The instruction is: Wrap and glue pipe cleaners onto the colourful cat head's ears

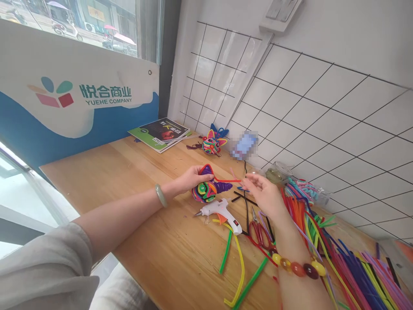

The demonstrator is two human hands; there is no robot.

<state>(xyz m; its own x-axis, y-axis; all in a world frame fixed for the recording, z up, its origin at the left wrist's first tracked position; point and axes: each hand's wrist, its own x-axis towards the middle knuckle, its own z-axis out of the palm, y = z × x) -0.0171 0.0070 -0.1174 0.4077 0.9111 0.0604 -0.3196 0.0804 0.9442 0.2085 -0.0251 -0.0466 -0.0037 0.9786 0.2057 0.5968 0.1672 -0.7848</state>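
My left hand (195, 178) is closed on a colourful pipe-cleaner animal figure (206, 192), with the thumb on its purple ear. From that ear, edged in red, a red pipe cleaner (227, 181) stretches right to my right hand (260, 187), whose fingers pinch its far end. Just below the figure lies a white hot glue gun (222, 215), nozzle pointing left. Red-handled scissors (258, 232) rest to its right. Yellow (240, 258) and green pipe cleaners (226, 252) lie in front of the glue gun.
Bundles of coloured pipe cleaners (361, 275) spread over the right side of the wooden table (145, 241). Along the gridded wall (322, 99) stand a finished-looking animal figure (211, 144), a blurred phone-like object (244, 145) and plastic-wrapped items (279, 172). Booklets (161, 134) lie at the back left.
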